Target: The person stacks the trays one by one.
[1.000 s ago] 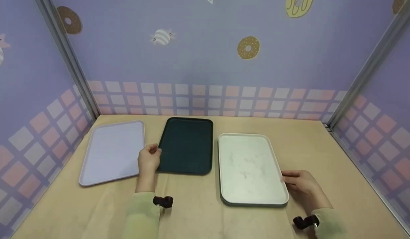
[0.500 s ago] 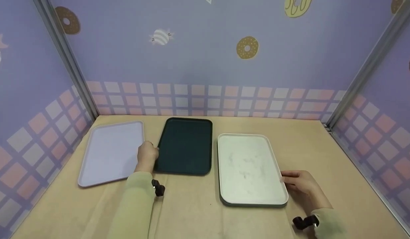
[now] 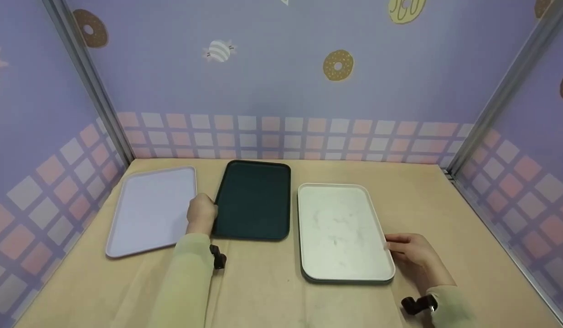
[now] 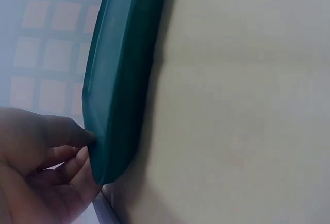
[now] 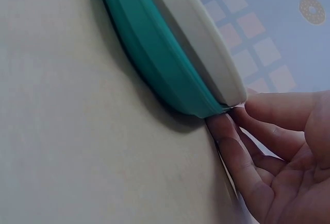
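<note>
My left hand (image 3: 202,213) pinches the left edge of a dark green tray (image 3: 254,200). In the left wrist view, the thumb (image 4: 72,133) lies on the tray's rim and the other fingers curl beneath it. On the right, a white tray (image 3: 343,232) sits on top of another green tray (image 5: 154,54), which shows mostly as a thin border in the head view. My right hand (image 3: 415,250) grips the right edge of this stack. One digit meets the white rim while fingertips lie under the green one.
A lilac tray (image 3: 151,209) lies at the left, close beside my left hand. The table (image 3: 263,282) has a beige cover. Patterned purple walls (image 3: 272,82) and metal corner posts (image 3: 87,82) enclose it at the back and sides.
My left hand has turned over at the dark green tray's left edge and closed on it, with the forearm shifting forward and left. The right hand and the stacked trays look unchanged.
</note>
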A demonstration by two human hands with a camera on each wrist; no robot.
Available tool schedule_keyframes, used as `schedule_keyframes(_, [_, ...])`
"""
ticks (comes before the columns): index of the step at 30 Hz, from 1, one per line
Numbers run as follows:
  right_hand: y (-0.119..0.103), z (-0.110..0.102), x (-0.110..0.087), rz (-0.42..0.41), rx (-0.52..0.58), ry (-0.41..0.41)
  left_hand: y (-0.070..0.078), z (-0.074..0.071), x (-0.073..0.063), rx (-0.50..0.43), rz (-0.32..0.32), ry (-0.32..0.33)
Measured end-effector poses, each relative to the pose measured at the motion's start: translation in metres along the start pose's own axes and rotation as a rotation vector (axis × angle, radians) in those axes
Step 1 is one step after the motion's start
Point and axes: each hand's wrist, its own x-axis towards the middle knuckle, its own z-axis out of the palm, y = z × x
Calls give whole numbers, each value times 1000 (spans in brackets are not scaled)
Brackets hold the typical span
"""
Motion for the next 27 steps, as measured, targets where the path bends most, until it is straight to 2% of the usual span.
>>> schedule_keyframes(3, [-1,0,0,-4,-19,1,2,-3,0,-28,-5,6])
schedule_keyframes(6, [-1,0,1,-9,-36,3,3,-8,1,-82,-16,-30])
schedule_keyframes(9, [-1,0,1,-14,-40,0,2,-15,2,-157,-20,-96])
schedule_keyframes(16, [0,0,1,0,-5,-6,-12,-28,5,-509,-20,-327])
schedule_keyframes(19, [0,0,1,-2,14,-14,-18,-31,5,-582,-22,-393])
schedule_keyframes(22, [0,-1,0,-8,30,-33,-20,-32,4,-624,-48,-415])
schedule_keyframes(27, [0,-1,-1,-6,48,-42,-19,-32,-1,-664,-75,-393])
